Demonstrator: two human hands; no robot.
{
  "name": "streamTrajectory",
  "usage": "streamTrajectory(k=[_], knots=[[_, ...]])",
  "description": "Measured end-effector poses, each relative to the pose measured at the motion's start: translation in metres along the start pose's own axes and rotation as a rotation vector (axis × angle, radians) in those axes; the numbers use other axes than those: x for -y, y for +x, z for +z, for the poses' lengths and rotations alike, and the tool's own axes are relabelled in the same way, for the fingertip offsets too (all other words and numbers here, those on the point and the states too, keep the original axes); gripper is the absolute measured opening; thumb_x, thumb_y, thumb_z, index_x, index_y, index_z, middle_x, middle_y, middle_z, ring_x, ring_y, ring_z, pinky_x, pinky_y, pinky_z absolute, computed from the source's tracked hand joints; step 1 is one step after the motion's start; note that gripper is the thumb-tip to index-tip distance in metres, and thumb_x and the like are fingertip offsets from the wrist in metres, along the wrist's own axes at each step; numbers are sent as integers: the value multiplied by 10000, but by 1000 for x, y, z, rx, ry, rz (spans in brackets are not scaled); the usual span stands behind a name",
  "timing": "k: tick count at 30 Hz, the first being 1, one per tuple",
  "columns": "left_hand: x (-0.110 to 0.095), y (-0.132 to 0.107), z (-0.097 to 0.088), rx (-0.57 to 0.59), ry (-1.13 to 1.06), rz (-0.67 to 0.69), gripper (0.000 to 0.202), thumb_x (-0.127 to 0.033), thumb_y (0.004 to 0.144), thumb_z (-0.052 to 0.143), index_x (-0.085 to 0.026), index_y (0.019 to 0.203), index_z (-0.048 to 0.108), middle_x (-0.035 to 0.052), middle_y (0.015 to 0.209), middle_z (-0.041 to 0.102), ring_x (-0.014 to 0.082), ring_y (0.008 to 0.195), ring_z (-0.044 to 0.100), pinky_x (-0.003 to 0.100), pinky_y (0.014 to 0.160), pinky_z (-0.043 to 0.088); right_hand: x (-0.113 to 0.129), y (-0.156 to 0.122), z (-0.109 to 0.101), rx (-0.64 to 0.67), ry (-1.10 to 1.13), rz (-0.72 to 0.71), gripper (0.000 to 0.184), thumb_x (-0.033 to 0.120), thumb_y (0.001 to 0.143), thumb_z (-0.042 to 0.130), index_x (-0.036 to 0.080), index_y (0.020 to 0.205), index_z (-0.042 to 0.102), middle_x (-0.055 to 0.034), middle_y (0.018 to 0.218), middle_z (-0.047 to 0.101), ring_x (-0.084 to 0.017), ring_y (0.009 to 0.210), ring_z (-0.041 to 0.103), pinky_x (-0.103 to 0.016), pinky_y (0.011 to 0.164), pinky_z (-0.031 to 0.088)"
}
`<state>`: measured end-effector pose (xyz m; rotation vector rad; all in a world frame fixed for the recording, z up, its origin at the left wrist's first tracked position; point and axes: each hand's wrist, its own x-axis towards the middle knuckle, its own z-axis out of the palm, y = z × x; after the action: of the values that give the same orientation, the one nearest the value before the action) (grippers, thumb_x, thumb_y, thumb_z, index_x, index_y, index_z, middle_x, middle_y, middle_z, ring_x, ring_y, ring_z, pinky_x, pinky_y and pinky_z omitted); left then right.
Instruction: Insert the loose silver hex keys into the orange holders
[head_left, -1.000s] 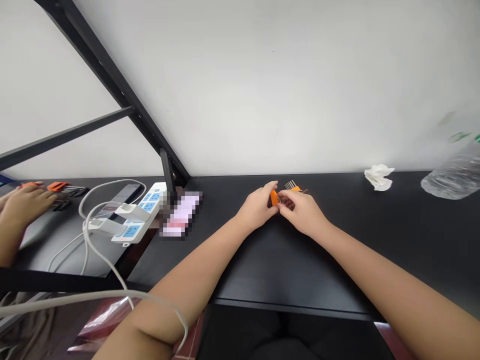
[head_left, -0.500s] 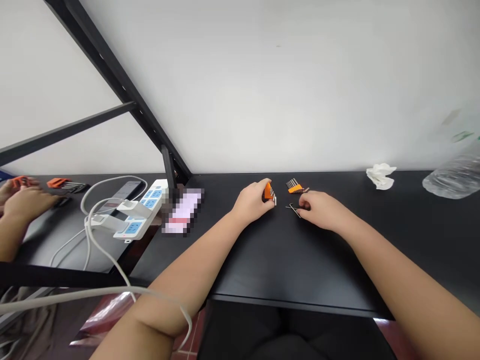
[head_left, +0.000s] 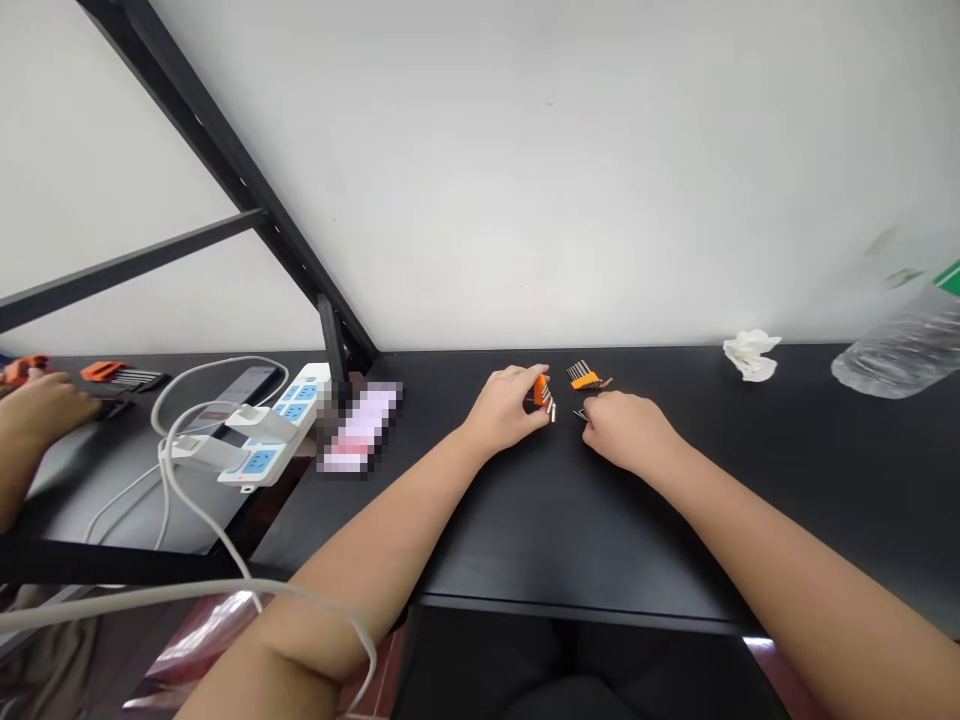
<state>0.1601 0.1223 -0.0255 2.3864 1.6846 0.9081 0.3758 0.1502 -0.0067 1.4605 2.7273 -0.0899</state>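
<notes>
My left hand (head_left: 508, 409) is closed around an orange hex-key holder (head_left: 542, 393) with short metal keys sticking out of it, low over the black table (head_left: 540, 520). My right hand (head_left: 626, 432) rests on the table just to its right, fingertips pinched on a thin metal hex key (head_left: 580, 413). Behind that hand lies a second orange holder (head_left: 583, 376) with dark keys fanned out.
A crumpled white tissue (head_left: 751, 355) and a lying plastic bottle (head_left: 896, 355) are at the back right. To the left are a pink blurred item (head_left: 360, 430), a white power strip (head_left: 277, 428) with cables, a black slanted frame (head_left: 225, 170), and another person's hand (head_left: 41, 412) beside an orange key set (head_left: 120, 375).
My hands were together on the orange holder; they have drawn apart. The right hand now pinches a single key on the table, while the left keeps the holder.
</notes>
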Motion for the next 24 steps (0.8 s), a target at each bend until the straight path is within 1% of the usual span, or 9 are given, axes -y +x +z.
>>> streamTrajectory(k=[5,7,10,13,14,16,18,20,24], knots=[[2,1,2,-4,-13,11,605,-203,774,713,-225,1360,563,38,1223,734,249,1160,656,426,1054,483,-4,-1,0,-14,3,8,152,188,865,519,169,809,658,-97,862,681,-209,714,641,-285,613,387],[3,1,2,-9,-14,11,607,-204,773,714,-228,1361,564,37,1225,732,249,1161,655,427,1057,485,-6,-1,-1,-56,35,-5,147,194,862,528,179,797,659,-90,920,690,-207,775,637,-279,622,379],[2,0,2,-12,-23,15,603,-208,778,714,-237,1361,565,36,1222,732,243,1151,658,422,1054,492,-13,1,-2,-138,148,-17,135,202,844,553,189,752,651,-63,962,688,-192,847,620,-270,642,381],[2,0,3,-3,-29,6,600,-215,782,715,-238,1362,564,35,1215,735,238,1130,662,417,1048,499,-21,4,-2,-183,287,-18,126,218,842,574,187,754,659,-42,946,674,-150,773,592,-269,675,407],[2,0,3,-2,-27,3,599,-219,783,717,-237,1361,565,33,1215,735,238,1127,662,415,1044,501,-23,4,-1,-188,315,-55,120,221,850,577,188,784,672,-41,951,672,-146,772,591,-270,696,418],[2,0,3,-8,-19,-6,598,-224,783,720,-235,1361,566,32,1221,733,239,1128,660,413,1044,501,-23,4,1,-176,330,-198,121,221,870,584,188,873,701,-50,976,669,-161,849,607,-273,766,439],[1,1,2,-19,-19,-20,599,-220,781,720,-231,1360,567,31,1227,732,239,1130,658,414,1051,495,-18,3,4,-124,292,-344,138,209,887,584,183,936,710,-63,1007,667,-181,948,613,-274,828,443],[1,1,1,-20,-32,-30,609,-205,777,715,-228,1366,560,30,1234,731,238,1136,657,412,1056,490,-10,0,8,-80,218,-379,140,189,898,562,173,934,697,-71,1017,663,-184,946,616,-272,802,440],[-1,1,-1,-4,-96,-38,662,-173,768,711,-234,1390,496,41,1280,714,222,1111,684,405,1061,487,6,-4,14,-43,108,-289,134,154,882,523,168,907,654,-63,984,660,-165,783,611,-269,628,377]])
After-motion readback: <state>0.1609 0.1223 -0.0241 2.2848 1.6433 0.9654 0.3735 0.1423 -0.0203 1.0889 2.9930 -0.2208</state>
